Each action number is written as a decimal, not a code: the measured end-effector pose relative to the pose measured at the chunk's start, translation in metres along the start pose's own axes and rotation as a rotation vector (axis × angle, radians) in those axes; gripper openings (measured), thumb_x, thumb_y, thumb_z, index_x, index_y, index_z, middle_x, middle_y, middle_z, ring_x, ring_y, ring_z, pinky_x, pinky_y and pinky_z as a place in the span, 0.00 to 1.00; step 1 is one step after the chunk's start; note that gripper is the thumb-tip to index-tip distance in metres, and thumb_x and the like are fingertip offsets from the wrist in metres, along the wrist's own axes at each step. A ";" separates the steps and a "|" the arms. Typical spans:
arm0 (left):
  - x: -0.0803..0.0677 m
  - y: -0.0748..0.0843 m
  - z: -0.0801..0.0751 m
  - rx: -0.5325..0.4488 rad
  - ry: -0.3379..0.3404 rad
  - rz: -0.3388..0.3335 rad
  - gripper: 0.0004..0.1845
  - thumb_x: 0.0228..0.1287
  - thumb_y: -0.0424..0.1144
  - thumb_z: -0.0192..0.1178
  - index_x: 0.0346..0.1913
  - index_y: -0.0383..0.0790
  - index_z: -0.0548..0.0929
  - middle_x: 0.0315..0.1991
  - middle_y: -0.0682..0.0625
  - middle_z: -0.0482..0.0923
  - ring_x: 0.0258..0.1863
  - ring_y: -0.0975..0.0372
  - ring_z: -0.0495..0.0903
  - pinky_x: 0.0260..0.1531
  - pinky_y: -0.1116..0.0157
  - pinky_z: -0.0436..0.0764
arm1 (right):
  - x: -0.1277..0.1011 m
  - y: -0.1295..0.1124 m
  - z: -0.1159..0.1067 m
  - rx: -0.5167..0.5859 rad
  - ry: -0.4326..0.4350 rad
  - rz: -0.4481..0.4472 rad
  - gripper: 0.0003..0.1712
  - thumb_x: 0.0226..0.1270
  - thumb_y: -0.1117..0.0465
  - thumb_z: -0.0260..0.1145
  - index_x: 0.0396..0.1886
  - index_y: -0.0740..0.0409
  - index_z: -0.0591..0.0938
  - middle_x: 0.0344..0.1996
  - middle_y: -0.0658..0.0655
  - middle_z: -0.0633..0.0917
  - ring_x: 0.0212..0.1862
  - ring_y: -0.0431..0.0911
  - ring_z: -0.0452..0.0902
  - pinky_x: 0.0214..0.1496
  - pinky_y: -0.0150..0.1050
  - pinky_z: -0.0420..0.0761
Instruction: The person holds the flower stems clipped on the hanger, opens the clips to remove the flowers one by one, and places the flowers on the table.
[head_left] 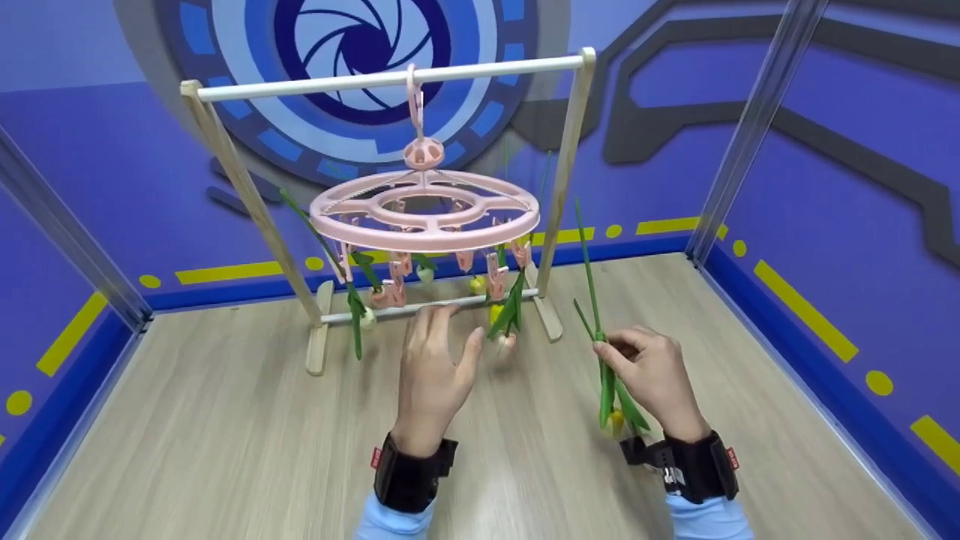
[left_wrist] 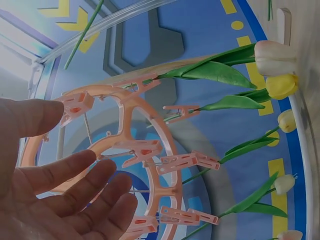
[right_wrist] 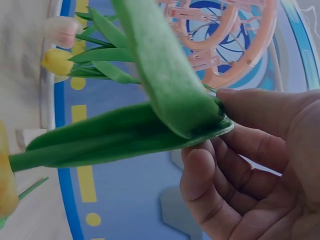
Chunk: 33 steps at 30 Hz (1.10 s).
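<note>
in the head view, we pinch a yellow tulip [head_left: 607, 390] in our right hand [head_left: 652, 367], above the worktop [head_left: 262, 450], towards its right edge; a pink hanger [head_left: 427, 244] hangs near the back edge. in the left wrist view, our left hand [left_wrist: 65, 195] spreads its fingers, holding nothing, near clips [left_wrist: 187, 163]. in the right wrist view, our thumb and fingers grip where the leaves [right_wrist: 115, 132] meet. we judge we're bringing this stem up for hanging; next probably calls for squeezing a clip apart.

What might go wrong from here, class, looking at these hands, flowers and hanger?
The pink hanger hangs from one hook on the rod, so a push from the left hand could make it swing or tilt.
The right hand pinches the yellow tulip between thumb and fingers, so it might slip.
The long stem sticks up past that hand and could snag the stand or the hanging tulips.
</note>
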<state>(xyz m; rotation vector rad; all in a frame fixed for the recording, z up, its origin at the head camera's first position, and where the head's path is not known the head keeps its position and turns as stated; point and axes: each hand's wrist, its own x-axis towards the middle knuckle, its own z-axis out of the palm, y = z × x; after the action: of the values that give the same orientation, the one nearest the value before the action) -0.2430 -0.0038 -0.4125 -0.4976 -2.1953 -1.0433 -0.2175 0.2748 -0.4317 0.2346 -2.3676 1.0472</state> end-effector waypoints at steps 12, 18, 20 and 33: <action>-0.003 -0.003 0.007 0.145 -0.056 0.023 0.17 0.67 0.37 0.71 0.53 0.31 0.83 0.50 0.40 0.78 0.50 0.48 0.80 0.53 0.48 0.78 | 0.000 0.009 0.004 0.008 -0.142 0.127 0.02 0.68 0.65 0.73 0.36 0.59 0.90 0.26 0.51 0.87 0.24 0.39 0.80 0.27 0.31 0.79; -0.005 -0.003 0.009 0.187 -0.094 -0.009 0.17 0.66 0.39 0.72 0.50 0.30 0.84 0.47 0.40 0.78 0.49 0.45 0.80 0.52 0.47 0.78 | 0.000 0.016 0.010 0.040 -0.209 0.201 0.02 0.69 0.65 0.72 0.36 0.57 0.90 0.26 0.52 0.87 0.26 0.42 0.81 0.26 0.32 0.81; -0.006 -0.003 0.010 0.200 -0.110 -0.016 0.17 0.66 0.39 0.72 0.50 0.30 0.84 0.47 0.40 0.79 0.49 0.45 0.80 0.52 0.47 0.79 | 0.000 0.019 0.013 0.036 -0.226 0.219 0.02 0.69 0.64 0.72 0.35 0.57 0.90 0.26 0.52 0.86 0.25 0.43 0.81 0.26 0.32 0.81; -0.014 -0.006 0.028 0.330 -0.242 -0.076 0.21 0.66 0.43 0.72 0.52 0.28 0.85 0.47 0.37 0.81 0.47 0.45 0.79 0.48 0.48 0.80 | 0.001 0.033 0.021 0.019 -0.293 0.307 0.06 0.70 0.64 0.70 0.33 0.60 0.90 0.25 0.53 0.86 0.25 0.52 0.84 0.25 0.34 0.80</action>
<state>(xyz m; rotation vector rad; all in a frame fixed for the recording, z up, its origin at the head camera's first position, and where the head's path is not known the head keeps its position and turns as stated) -0.2468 0.0136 -0.4384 -0.4089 -2.5555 -0.6633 -0.2390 0.2826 -0.4636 0.0305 -2.7201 1.2475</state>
